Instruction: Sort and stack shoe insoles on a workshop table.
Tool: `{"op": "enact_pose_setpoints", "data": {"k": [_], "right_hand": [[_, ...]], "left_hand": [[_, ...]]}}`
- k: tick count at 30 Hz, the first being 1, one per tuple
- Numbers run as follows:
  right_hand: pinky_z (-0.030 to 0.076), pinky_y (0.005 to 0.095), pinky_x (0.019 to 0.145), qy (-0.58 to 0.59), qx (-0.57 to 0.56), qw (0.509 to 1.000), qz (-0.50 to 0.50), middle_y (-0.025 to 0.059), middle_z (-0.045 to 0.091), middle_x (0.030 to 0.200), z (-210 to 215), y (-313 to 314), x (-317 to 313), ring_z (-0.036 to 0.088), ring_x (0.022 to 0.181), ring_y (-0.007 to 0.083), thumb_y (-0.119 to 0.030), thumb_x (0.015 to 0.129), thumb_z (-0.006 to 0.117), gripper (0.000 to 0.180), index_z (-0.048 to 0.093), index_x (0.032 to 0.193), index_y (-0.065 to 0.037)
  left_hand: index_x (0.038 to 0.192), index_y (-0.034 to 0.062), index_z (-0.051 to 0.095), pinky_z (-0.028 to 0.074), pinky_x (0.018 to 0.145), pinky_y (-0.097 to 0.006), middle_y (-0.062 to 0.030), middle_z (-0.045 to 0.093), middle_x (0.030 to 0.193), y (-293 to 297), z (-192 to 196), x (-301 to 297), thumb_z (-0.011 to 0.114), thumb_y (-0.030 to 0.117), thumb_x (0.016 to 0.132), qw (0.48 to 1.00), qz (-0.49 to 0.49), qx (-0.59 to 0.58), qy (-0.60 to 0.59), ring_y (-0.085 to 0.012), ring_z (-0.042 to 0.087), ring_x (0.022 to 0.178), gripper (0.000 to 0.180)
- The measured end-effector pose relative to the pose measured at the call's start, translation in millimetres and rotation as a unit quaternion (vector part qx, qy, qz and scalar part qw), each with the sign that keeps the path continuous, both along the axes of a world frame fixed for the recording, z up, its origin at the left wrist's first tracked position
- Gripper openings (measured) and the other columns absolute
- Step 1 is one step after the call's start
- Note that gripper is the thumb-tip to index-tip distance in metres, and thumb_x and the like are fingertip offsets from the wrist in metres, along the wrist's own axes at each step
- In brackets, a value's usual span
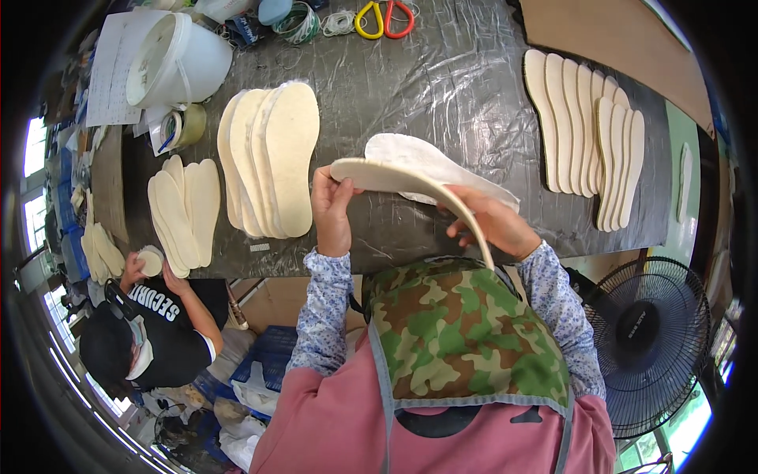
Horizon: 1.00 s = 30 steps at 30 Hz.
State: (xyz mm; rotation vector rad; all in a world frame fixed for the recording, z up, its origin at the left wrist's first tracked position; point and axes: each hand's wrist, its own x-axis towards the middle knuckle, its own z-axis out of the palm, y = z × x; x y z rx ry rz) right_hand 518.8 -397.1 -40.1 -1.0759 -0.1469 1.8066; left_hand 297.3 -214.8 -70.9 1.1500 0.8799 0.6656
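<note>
A cream insole (395, 175) is bent into an arch above the near edge of the table. My left hand (333, 209) pinches its left end between thumb and fingers. Further along the arch, my right hand (497, 221) is at the insole's right part, with curled fingertips showing beneath it. The free right end hangs down toward my camouflage apron (466, 332). Behind the arch, a thin white insole-shaped piece (410, 154) lies on the dark, plastic-covered table (442, 87), partly hidden by the held insole.
Stacked insoles (292, 158) lie left, with smaller ones (170, 209) beyond. Several overlapping insoles (580, 118) fan out at right. A white bucket (178, 63), jar (189, 125) and scissors (384, 20) stand or lie far back. A co-worker (162, 332) handles pieces at left; a black fan (643, 332) stands right.
</note>
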Motion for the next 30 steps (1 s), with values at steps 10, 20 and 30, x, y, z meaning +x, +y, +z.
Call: {"op": "enact_pose_setpoints", "data": {"k": [10, 20, 30], "right_hand": [[0.056, 0.0291, 0.076, -0.113, -0.074, 0.986, -0.100, 0.0075, 0.065, 0.105, -7.8, -62.6, 11.2, 0.062, 0.092, 0.0143, -0.011, 0.086, 0.069, 0.043, 0.056, 0.124, 0.004], [0.049, 0.0248, 0.080, -0.222, -0.087, 0.947, -0.213, 0.0048, 0.066, 0.102, -12.1, -70.0, -4.5, 0.060, 0.090, 0.0097, -0.014, 0.086, 0.071, 0.033, 0.061, 0.113, 0.002], [0.049, 0.0240, 0.076, -0.335, -0.079, 0.916, -0.206, 0.0034, 0.066, 0.098, -21.8, -64.5, -3.0, 0.059, 0.088, 0.0087, -0.011, 0.087, 0.070, 0.031, 0.062, 0.113, 0.003]], "left_hand": [[0.121, 0.0022, 0.046, 0.048, 0.074, -0.024, -0.0039, 0.057, 0.110, -3.4, 7.0, -0.7, 0.056, 0.011, 0.093, 0.992, -0.058, -0.021, 0.107, -0.0100, 0.056, 0.094, 0.031], [0.109, -0.0023, 0.053, 0.042, 0.074, -0.023, -0.0010, 0.056, 0.094, 19.8, 1.8, 37.3, 0.053, 0.011, 0.095, 0.987, -0.094, 0.034, 0.127, -0.0074, 0.049, 0.081, 0.019], [0.113, -0.0009, 0.055, 0.045, 0.077, -0.026, -0.0033, 0.059, 0.094, 43.2, -15.5, 33.1, 0.057, 0.007, 0.090, 0.963, -0.153, 0.108, 0.192, -0.0106, 0.053, 0.083, 0.025]]}}
